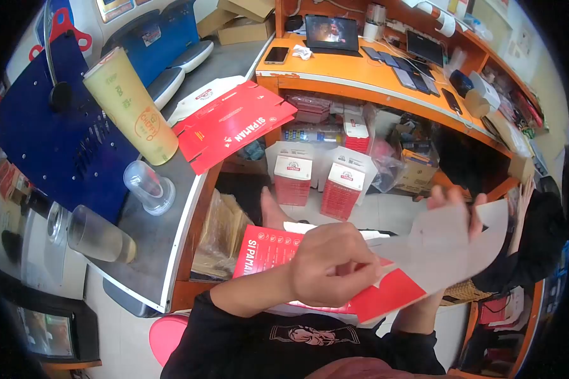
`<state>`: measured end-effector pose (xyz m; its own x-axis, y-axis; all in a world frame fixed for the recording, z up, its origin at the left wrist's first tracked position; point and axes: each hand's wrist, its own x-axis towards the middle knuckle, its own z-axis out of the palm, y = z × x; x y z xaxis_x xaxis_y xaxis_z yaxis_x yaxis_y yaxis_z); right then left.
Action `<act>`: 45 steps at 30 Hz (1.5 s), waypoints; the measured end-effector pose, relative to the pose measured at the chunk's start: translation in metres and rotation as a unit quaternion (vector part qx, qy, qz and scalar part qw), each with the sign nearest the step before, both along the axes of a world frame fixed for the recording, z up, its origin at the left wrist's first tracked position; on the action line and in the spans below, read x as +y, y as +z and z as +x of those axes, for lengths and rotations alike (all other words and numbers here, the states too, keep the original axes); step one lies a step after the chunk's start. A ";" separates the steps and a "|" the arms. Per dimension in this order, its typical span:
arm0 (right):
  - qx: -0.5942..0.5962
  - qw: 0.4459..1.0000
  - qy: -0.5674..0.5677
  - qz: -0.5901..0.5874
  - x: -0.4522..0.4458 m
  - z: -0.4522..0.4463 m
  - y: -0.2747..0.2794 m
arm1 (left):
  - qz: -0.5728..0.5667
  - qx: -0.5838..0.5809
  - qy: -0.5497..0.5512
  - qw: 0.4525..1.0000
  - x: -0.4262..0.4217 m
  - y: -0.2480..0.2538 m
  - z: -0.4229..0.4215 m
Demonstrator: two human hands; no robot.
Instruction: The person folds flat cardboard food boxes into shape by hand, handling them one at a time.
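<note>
Left hand (335,262) pinches the red-and-white thin cardboard sheet (439,252), right of centre; right hand (454,203) partly hidden behind it, grip unclear. Uneven pull could crease or tear the card.

A black short-sleeved shirt (234,338) bears a pinkish print (313,336); the hands (332,262) are bare.

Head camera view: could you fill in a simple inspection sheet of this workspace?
Surface: grey counter at left; orange desk ahead.
Job's things: red-and-white carton in the hands; flat red cardboard on the counter; two box stacks on the floor.
Clutter: yellow cup on the counter; phone and tissue on the desk.
Hands: left hand closed at the carton's red end; right hand holding its far side, partly hidden.
Cables: some among the desk's devices.
Surroundings: cardboard boxes beyond.
</note>
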<state>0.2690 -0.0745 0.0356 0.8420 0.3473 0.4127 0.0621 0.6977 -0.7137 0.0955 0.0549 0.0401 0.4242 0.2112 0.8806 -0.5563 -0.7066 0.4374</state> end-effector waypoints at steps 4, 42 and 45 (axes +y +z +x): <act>-0.245 0.967 0.076 0.008 -0.015 0.019 -0.019 | 0.052 0.074 -0.067 0.994 0.002 -0.003 -0.005; -0.521 0.783 -0.102 -0.324 -0.110 0.036 0.016 | -0.191 0.330 -0.283 0.880 -0.040 -0.041 0.052; -0.525 0.780 -0.096 -0.327 -0.104 0.032 0.039 | -0.216 0.360 -0.317 0.850 -0.038 -0.028 0.045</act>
